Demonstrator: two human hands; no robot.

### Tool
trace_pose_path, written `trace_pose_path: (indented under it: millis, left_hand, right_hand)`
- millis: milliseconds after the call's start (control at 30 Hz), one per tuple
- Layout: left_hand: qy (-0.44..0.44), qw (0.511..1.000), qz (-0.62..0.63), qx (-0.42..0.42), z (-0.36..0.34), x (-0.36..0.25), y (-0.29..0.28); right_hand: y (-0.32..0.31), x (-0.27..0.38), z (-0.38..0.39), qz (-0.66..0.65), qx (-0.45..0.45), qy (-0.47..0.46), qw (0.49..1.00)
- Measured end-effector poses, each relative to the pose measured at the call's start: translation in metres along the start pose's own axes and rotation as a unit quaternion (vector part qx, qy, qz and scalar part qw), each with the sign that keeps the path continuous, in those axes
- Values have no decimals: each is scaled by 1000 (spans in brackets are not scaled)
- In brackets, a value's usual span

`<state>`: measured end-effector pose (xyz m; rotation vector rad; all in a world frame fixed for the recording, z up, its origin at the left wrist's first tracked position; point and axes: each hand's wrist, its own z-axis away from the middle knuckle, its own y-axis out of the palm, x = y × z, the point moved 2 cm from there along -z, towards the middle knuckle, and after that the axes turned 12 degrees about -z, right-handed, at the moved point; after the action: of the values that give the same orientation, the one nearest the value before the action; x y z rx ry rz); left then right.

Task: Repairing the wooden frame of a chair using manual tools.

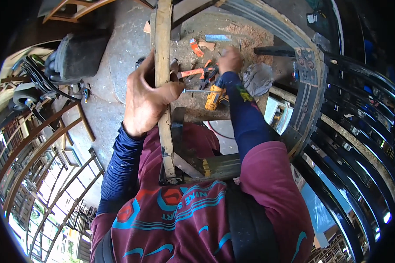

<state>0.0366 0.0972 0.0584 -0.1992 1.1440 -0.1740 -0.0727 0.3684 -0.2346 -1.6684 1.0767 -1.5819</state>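
- The left hand [147, 98] was wrapped around a long wooden bar [164, 87], fingers curled tight about it and the thumb pressed across its right face.
- The bar's long axis ran near to far, from the person's lap up past the far edge of the workbench [215, 26]; the hand gripped it about midway.
- The right hand [230, 59] reached farther out, to the right of the bar and well apart from it, fingers bunched down onto the bench among small tools; what they pinched could not be told.
- A yellow cordless drill [215, 97] lay on the bench between the two hands, just near of the right hand, its bit [193, 91] pointing left toward the bar and nearly touching the left thumb.
- Orange-handled pliers [197, 71] lay just beside the right hand, on its left.
- A grey rag [256, 79] sat to the right.
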Motion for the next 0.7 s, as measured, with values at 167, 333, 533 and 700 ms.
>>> trace_pose_path:
  millis: [167,333,533,700]
  left_hand:
    - [7,1000,22,-4,0,1,1]
    - [-14,1000,23,-17,4,2,0]
    - [-4,1000,18,-16,2,4,1]
    - [1,1000,8,-6,0,3,2]
  right_hand:
    - [-54,-82,-17,27,14,140,990]
    - [-65,-126,2,67,106,213,969]
    - [-70,-177,32,86,217,275,933]
    - [-53,-158,47,34,447,463,765]
